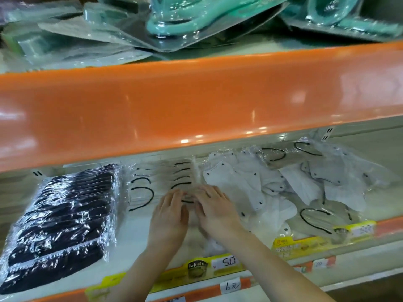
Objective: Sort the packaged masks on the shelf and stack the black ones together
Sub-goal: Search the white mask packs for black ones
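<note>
Both hands reach onto the lower cream-coloured metal shelf (pixel 135 240), side by side near its middle. The left hand (pixel 169 216) lies palm down with its fingers straight, resting on a row of clear plastic packets holding pale masks with black ear loops (pixel 157 184). The right hand (pixel 214 209) sits just beside it, also flat with fingers stretched forward, pressing on the same pale packets where they meet a loose heap of white masks in clear wrappers (pixel 250 188); neither grip is closed around anything. At the left end of the shelf, well apart from the hands, a neat stack of black masks in shiny clear plastic wrap (pixel 63 216) runs from near to far. The white heap spreads to the right, mixed with a few beige masks with black loops (pixel 316 216). Along the near edge of the shelf run yellow price labels (pixel 213 269) with handwritten numbers. Above, a glossy orange shelf front (pixel 196 101) crosses the view, and on that upper shelf lie teal items in clear blister packs (pixel 185 16).
</note>
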The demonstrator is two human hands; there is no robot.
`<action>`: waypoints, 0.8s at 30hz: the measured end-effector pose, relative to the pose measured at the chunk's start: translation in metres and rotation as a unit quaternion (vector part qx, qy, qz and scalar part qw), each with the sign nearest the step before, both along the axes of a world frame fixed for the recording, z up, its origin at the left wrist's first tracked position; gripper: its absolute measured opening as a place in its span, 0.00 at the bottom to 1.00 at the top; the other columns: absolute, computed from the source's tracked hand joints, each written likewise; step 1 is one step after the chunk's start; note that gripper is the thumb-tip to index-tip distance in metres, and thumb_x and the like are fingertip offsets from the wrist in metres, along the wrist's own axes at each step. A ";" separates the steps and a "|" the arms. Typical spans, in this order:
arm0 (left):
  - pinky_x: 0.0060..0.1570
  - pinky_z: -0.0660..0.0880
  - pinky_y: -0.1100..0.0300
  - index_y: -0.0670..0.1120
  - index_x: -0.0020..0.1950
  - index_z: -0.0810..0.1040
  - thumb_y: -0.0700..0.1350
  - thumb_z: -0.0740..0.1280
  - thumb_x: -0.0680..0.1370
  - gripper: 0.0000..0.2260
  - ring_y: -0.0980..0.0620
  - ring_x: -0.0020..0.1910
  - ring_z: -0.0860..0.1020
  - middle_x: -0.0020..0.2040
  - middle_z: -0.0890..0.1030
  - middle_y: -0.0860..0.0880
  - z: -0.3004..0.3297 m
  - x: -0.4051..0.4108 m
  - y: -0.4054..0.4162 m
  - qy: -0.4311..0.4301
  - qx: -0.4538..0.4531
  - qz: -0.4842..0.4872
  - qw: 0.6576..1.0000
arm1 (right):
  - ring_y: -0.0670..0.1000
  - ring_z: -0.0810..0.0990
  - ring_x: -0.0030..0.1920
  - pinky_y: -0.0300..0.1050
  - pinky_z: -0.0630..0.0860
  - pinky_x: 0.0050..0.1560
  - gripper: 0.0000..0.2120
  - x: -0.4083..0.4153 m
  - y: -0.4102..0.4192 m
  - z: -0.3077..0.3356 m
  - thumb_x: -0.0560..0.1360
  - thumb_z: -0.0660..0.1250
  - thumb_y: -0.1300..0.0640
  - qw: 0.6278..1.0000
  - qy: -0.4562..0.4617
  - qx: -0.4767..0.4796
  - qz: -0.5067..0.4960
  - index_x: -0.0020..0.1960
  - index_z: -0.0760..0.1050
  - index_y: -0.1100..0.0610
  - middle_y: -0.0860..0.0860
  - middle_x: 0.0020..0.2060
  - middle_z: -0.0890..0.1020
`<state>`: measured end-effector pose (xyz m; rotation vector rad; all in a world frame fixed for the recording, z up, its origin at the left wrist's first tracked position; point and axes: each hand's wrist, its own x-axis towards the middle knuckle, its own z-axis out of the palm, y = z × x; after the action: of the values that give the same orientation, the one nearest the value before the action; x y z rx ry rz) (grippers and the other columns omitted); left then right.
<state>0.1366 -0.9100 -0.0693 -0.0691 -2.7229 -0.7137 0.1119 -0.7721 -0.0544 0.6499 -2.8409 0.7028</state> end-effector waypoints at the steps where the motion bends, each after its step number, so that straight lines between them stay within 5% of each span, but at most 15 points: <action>1: 0.47 0.77 0.51 0.43 0.57 0.77 0.46 0.55 0.73 0.18 0.45 0.52 0.78 0.55 0.80 0.44 0.002 0.000 0.008 0.009 0.013 0.000 1.000 | 0.52 0.77 0.58 0.49 0.75 0.53 0.20 0.000 0.006 0.000 0.75 0.52 0.50 0.999 0.024 -0.018 -0.014 0.55 0.79 0.53 0.49 0.57 0.79; 5: 0.40 0.76 0.53 0.45 0.56 0.78 0.41 0.62 0.72 0.14 0.44 0.48 0.80 0.54 0.80 0.46 0.005 -0.001 0.040 0.014 0.013 -0.029 0.999 | 0.49 0.80 0.47 0.44 0.79 0.41 0.14 -0.002 0.042 -0.001 0.72 0.56 0.53 0.997 0.046 -0.050 -0.046 0.46 0.81 0.51 0.46 0.48 0.81; 11: 0.39 0.76 0.56 0.47 0.54 0.77 0.41 0.60 0.72 0.13 0.49 0.50 0.79 0.54 0.80 0.49 0.008 -0.004 0.093 0.053 0.006 -0.065 0.996 | 0.52 0.81 0.47 0.47 0.79 0.44 0.14 0.001 0.100 -0.001 0.72 0.55 0.56 0.995 0.051 -0.058 -0.066 0.46 0.80 0.54 0.48 0.46 0.81; 17: 0.48 0.76 0.55 0.45 0.52 0.79 0.42 0.56 0.71 0.15 0.47 0.53 0.79 0.54 0.81 0.47 0.006 -0.011 0.150 0.057 -0.003 -0.105 0.993 | 0.52 0.80 0.44 0.48 0.79 0.40 0.14 0.006 0.157 -0.001 0.71 0.56 0.55 0.990 0.053 -0.047 -0.126 0.47 0.79 0.53 0.47 0.44 0.81; 24: 0.47 0.77 0.54 0.46 0.51 0.80 0.42 0.57 0.71 0.15 0.47 0.51 0.79 0.51 0.81 0.49 0.002 -0.015 0.210 0.069 -0.017 -0.136 0.988 | 0.57 0.79 0.45 0.52 0.77 0.40 0.11 0.010 0.221 -0.004 0.73 0.61 0.56 0.987 -0.029 -0.032 -0.154 0.52 0.79 0.54 0.53 0.43 0.80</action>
<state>0.1220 -0.6999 -0.0675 -0.4869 -2.6183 -0.7067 0.1220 -0.5515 -0.0588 0.1763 -2.8638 0.7636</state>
